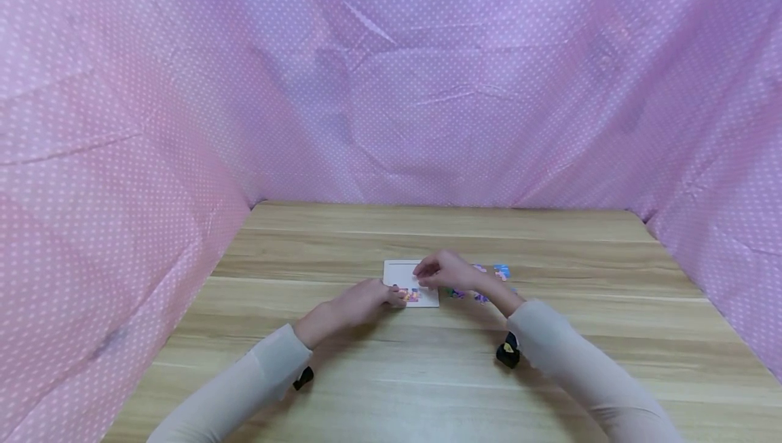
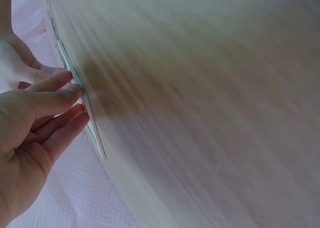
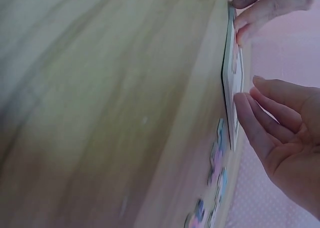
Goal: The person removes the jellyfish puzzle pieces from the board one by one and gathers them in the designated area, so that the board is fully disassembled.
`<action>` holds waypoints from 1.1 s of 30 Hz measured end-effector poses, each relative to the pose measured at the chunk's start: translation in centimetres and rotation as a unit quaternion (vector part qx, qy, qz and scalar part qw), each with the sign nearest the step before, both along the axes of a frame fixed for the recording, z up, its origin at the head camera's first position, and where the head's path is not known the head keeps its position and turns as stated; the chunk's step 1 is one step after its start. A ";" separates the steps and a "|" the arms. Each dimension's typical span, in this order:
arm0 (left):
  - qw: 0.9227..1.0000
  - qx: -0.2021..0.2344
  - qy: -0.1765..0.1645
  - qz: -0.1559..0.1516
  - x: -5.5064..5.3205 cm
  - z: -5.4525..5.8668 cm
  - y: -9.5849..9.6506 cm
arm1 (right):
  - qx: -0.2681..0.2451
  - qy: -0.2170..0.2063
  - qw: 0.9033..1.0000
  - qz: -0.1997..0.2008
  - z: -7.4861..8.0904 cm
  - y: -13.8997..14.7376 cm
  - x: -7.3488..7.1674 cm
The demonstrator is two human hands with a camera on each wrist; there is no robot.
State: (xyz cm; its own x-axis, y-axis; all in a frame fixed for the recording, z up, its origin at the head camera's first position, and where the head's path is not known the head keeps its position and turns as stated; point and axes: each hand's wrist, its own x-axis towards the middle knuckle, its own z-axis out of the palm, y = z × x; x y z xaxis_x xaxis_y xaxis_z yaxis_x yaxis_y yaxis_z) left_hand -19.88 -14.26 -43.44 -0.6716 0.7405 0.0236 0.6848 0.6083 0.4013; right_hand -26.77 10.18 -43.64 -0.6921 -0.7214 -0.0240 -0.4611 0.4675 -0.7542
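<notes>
A white puzzle board (image 1: 400, 272) lies flat on the wooden table, with several colourful jigsaw pieces (image 1: 412, 295) fitted together along its near side. My left hand (image 1: 370, 299) reaches in from the left, its fingertips resting on the board's near left part, over the joined pieces. In the left wrist view those fingers (image 2: 62, 100) are fairly straight at the board's edge. Over the board's right part hovers my right hand (image 1: 449, 271), fingers bent loosely. The right wrist view shows its thumb (image 3: 275, 89) apart from the fingers, and no piece shows between them.
Several loose jigsaw pieces (image 1: 501, 271) lie right of the board, partly hidden under the right wrist. Black wrist-worn devices (image 1: 508, 353) hang below both sleeves. A pink dotted cloth (image 1: 391, 124) encloses the table (image 1: 391, 368) at the back and sides.
</notes>
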 end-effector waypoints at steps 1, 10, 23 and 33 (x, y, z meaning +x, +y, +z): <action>1.000 -0.002 0.004 -0.003 0.0 0.0 0.0 | -0.001 -0.002 1.000 -0.001 0.0 -0.2 0.0; 0.999 0.010 0.042 -0.034 -0.3 0.0 -0.1 | 0.021 -0.020 0.999 0.011 0.4 -1.7 0.2; 0.998 0.002 0.056 -0.026 -0.3 -0.2 0.0 | 0.051 0.035 0.998 0.006 -0.2 -2.2 0.2; 0.999 0.001 0.043 -0.017 -0.3 -0.3 -0.1 | 0.062 0.027 0.997 0.026 0.2 -2.1 0.6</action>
State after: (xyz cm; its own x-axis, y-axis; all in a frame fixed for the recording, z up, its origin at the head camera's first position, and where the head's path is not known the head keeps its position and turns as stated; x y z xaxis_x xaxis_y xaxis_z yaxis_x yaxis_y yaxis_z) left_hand -20.20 -14.37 -43.70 -0.6410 0.7632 0.0815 0.7373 0.5828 0.3415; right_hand -26.12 8.04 -43.44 -0.6570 -0.7497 -0.0796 -0.5250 0.5307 -0.6653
